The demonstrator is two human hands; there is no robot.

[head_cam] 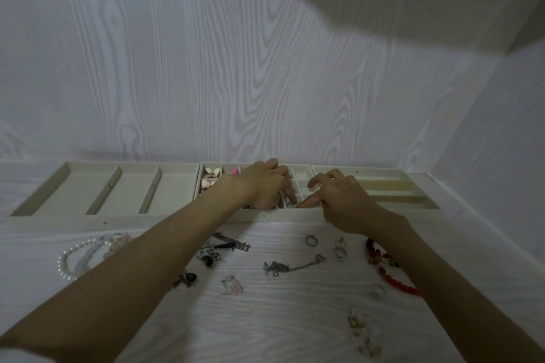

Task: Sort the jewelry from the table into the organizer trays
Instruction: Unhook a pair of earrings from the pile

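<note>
Three cream organizer trays stand in a row against the wall: a left tray (73,168) with long bays, a middle tray (303,169) of small cells, a right tray (383,177) with slats. Both hands reach into the middle tray's front cells. My left hand (262,186) has its fingers bent down into a cell; my right hand (339,194) points its index finger into the neighbouring cell. Whatever lies under the fingertips is hidden. On the table lie a pearl bracelet (66,259), a silver chain (290,267), rings (311,240) and a red bead bracelet (392,280).
White and pink pieces (212,177) fill the middle tray's left cells. Dark earrings (211,256), a pale pink piece (233,284), another ring (378,290) and a pale chain (362,336) are scattered over the white table. A wall stands close behind and to the right.
</note>
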